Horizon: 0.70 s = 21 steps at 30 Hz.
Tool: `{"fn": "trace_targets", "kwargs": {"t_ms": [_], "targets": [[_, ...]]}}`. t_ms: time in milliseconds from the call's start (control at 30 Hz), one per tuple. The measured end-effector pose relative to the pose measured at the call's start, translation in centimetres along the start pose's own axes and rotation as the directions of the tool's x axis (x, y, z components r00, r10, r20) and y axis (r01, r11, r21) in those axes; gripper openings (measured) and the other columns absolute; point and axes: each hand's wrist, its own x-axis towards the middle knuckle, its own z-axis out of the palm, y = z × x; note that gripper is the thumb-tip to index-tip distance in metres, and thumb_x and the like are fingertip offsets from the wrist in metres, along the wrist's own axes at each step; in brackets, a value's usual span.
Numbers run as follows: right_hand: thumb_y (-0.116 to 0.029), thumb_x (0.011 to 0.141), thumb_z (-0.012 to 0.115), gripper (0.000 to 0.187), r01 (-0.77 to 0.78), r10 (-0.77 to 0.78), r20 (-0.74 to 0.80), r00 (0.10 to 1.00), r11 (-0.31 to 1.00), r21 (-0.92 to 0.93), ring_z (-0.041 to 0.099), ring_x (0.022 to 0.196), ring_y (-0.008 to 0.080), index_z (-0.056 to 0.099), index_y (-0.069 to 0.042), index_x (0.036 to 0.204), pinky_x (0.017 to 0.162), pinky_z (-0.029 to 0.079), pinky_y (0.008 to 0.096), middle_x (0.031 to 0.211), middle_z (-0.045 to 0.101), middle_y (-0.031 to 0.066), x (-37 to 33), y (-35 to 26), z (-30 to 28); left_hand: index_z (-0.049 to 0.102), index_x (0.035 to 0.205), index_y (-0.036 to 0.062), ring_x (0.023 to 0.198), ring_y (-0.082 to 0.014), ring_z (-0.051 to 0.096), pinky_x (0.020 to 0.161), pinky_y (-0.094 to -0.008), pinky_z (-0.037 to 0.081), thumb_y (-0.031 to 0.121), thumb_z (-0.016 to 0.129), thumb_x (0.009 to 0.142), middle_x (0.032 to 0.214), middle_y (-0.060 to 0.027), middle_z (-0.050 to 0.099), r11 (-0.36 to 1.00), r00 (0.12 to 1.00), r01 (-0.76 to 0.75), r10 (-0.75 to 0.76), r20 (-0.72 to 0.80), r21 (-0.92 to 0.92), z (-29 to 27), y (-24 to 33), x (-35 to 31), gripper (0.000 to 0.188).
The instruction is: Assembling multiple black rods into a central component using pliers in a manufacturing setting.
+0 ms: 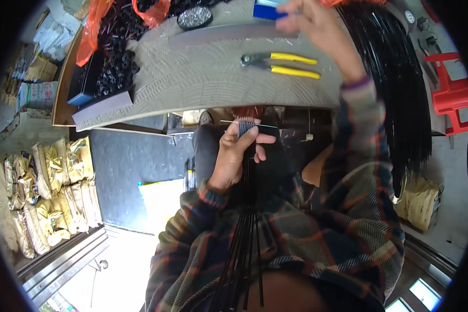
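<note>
In front of my lap, my left hand (234, 153) is closed around a row of thin black rods (247, 130). Their upper ends are fanned side by side, and a thin straight wire (268, 126) lies across them. The long tails of the rods (249, 234) run down toward my chest. My right hand (312, 23) is stretched over the far side of the table, blurred, with fingers apart beside a small blue box (268, 10). Nothing shows in its fingers. Yellow-handled pliers (281, 65) lie on the table nearer me.
A grey worktable (192, 78) curves across the front. Black small parts (114, 67) heap at its left, near orange plastic bags (93, 31). A dark oval pad (195, 18) sits at the back. Long black rods (387, 78) drape off the right end, near a red stool (452, 93).
</note>
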Motion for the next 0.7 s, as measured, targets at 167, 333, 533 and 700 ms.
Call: {"fn": "trace_targets", "kwargs": {"t_ms": [167, 333, 533, 700], "targets": [[-0.001, 0.078, 0.059, 0.01, 0.101, -0.082, 0.128, 0.988, 0.983, -0.152, 0.053, 0.062, 0.0152, 0.056, -0.002, 0.087, 0.056, 0.041, 0.0242, 0.083, 0.054, 0.0062, -11.2, -3.0, 4.9, 0.051, 0.104, 0.0009, 0.061, -0.0161, 0.061, 0.054, -0.025, 0.048, 0.012, 0.052, 0.088, 0.091, -0.0157, 0.064, 0.998, 0.999, 0.028, -0.026, 0.031, -0.061, 0.5, 0.2, -0.9, 0.02], [0.0, 0.074, 0.062, 0.016, -0.056, 0.07, 0.028, 0.997, 0.938, -0.341, 0.055, 0.062, 0.0198, 0.063, -0.008, 0.088, 0.054, 0.043, 0.0282, 0.078, 0.05, 0.0078, -15.1, -5.5, 6.4, 0.052, 0.106, 0.001, 0.061, -0.0151, 0.06, 0.056, -0.0248, 0.047, 0.011, 0.053, 0.088, 0.093, -0.0135, 0.063, 0.995, 0.994, -0.103, 0.103, 0.036, -0.006, 0.5, -0.6, -2.0, 0.021], [0.004, 0.07, 0.062, 0.034, -0.106, 0.103, -0.027, 0.994, 0.927, -0.36, 0.054, 0.061, 0.0196, 0.066, -0.014, 0.099, 0.051, 0.043, 0.0281, 0.075, 0.048, 0.0078, -16.4, -5.8, 6.3, 0.051, 0.11, 0.0015, 0.061, -0.0124, 0.059, 0.055, -0.0209, 0.045, 0.008, 0.052, 0.088, 0.09, -0.0116, 0.063, 0.993, 0.994, -0.111, 0.111, -0.011, -0.031, 1.8, -0.5, -2.9, 0.023], [0.006, 0.069, 0.062, 0.038, -0.121, 0.107, -0.063, 0.992, 0.938, -0.325, 0.054, 0.061, 0.0192, 0.066, -0.015, 0.101, 0.052, 0.043, 0.0278, 0.075, 0.047, 0.008, -16.6, -5.9, 6.2, 0.051, 0.112, 0.0016, 0.061, -0.0119, 0.059, 0.055, -0.0204, 0.046, 0.009, 0.052, 0.088, 0.091, -0.0115, 0.063, 0.992, 0.992, -0.125, 0.125, -0.009, 0.011, 2.2, -0.2, -3.2, 0.025]]}}
